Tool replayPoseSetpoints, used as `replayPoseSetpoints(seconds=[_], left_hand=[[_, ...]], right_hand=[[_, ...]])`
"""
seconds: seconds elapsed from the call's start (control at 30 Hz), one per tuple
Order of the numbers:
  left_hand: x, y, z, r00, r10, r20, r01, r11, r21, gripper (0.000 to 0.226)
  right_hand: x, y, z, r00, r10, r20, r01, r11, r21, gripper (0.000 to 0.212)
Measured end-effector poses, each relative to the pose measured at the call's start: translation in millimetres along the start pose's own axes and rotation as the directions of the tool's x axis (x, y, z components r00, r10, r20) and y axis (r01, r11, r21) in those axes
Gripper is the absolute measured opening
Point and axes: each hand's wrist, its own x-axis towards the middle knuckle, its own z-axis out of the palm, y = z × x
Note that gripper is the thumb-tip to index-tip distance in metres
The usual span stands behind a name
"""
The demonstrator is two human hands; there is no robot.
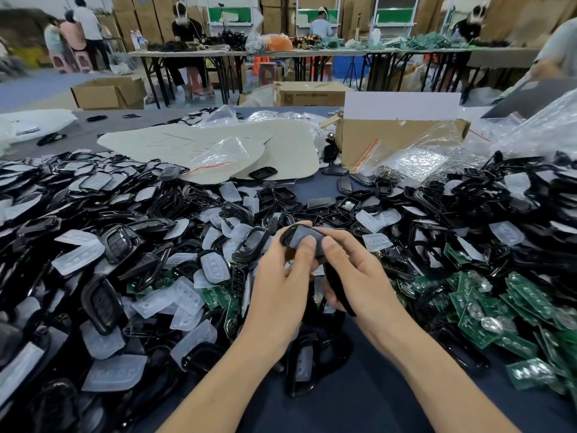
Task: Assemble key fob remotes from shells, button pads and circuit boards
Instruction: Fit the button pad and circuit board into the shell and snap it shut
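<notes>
Black plastic key fob shell, likely light, stiff and slick, sits pinched at its edges by fingers of left hand and right hand.

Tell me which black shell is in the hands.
The shell at centre, raised above the table, gripped by the left hand and right hand with both thumbs on it; the rest lie loose.

black shells, translucent white button pads, green circuit boards
</notes>
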Motion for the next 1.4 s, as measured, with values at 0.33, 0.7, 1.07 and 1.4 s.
replayPoseSetpoints(seconds=[0.33,0.7,1.07,1.4], left_hand=[[11.4,0.4,-16.5,0.986,0.025,-0.165,-0.021,0.999,0.026,0.007],[9.0,1.9,-16.8,0.987,0.114,-0.11,-0.086,0.967,0.238,0.034],[9.5,-0.7,-18.1,0.99,0.124,-0.067,-0.101,0.955,0.28,0.019],[-7.4,8.2,-13.7,0.829,-0.085,0.553,-0.277,0.797,0.537,0.021]], right_hand=[[3.7,-10.6,-11.2,0.966,0.256,0.032,-0.249,0.889,0.384,0.055],[5.1,-9.0,-14.1,0.986,0.166,-0.004,-0.153,0.918,0.367,0.028],[9.3,-2.3,-21.4,0.991,0.112,-0.07,-0.101,0.984,0.144,0.041],[15.4,-16.5,-49.2,0.899,0.067,-0.434,0.096,0.934,0.345,0.02]])
